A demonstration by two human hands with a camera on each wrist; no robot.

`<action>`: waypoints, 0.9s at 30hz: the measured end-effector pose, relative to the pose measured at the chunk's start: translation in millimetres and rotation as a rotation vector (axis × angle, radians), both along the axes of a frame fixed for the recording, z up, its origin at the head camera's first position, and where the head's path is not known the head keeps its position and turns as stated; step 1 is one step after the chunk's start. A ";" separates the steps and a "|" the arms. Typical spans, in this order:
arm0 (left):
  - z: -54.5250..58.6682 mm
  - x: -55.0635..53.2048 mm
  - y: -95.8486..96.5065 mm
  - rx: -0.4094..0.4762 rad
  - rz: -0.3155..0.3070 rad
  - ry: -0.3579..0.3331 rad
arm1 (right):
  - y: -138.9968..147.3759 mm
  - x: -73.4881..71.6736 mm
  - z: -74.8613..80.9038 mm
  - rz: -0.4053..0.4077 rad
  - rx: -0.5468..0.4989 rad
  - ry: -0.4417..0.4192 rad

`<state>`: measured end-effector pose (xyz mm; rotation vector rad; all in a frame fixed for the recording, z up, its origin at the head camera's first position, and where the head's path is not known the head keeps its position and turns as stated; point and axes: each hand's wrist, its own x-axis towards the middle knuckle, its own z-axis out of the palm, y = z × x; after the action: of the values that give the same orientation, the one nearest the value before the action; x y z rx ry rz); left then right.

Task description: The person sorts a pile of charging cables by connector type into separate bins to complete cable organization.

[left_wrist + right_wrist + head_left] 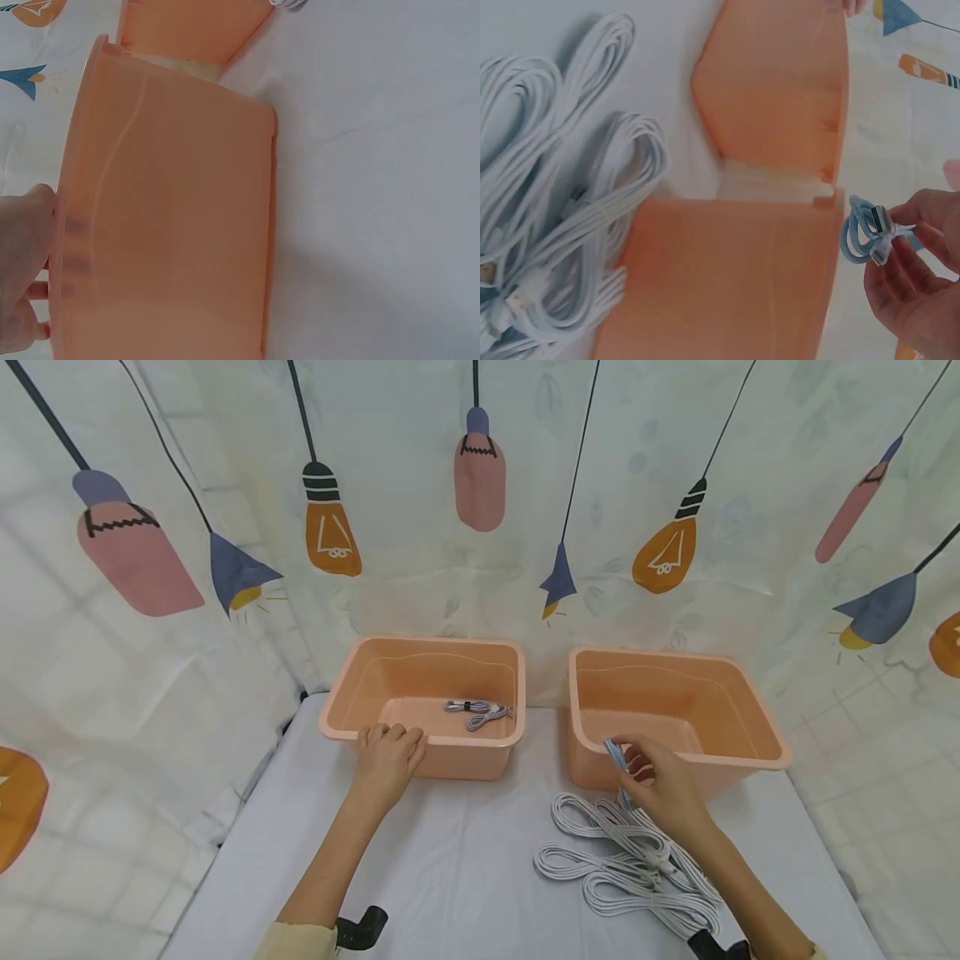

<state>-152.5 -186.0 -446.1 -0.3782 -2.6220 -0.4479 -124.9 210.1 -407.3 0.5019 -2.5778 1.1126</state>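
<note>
My left hand point(390, 764) rests at the front rim of the left peach plastic bin point(465, 760), fingers curled over the edge. In the left wrist view its fingertips show as dark patches through the bin wall. Two small coiled grey cables point(487, 714) lie inside that bin. My right hand point(663, 781) pinches a small coiled light-blue USB cable point(866, 232) between thumb and fingers, beside the front rim of the right peach bin point(750, 760). The cable's metal plug shows in the right wrist view.
Several long white cables point(630, 868), bundled in loops, lie on the white-covered table point(465, 877) in front of the right bin, under my right forearm. A curtain point(420, 585) printed with lamps hangs behind both bins. A narrow gap separates the bins.
</note>
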 end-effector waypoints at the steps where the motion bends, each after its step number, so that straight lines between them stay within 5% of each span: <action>1: -0.1 -0.3 -0.1 -0.001 0.001 -0.005 | -2.3 -3.1 2.1 0.006 0.000 -0.004; 10: 2.0 -0.8 0.1 0.000 0.014 -0.071 | -27.9 -31.0 21.3 0.041 -0.023 -0.100; 27: 2.1 -1.8 0.4 0.010 0.025 -0.108 | -72.1 -73.7 45.0 0.104 -0.004 -0.065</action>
<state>-154.3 -185.6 -444.1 -0.3261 -2.7241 -0.4860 -198.7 137.9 -362.3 0.6150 -2.6312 1.1858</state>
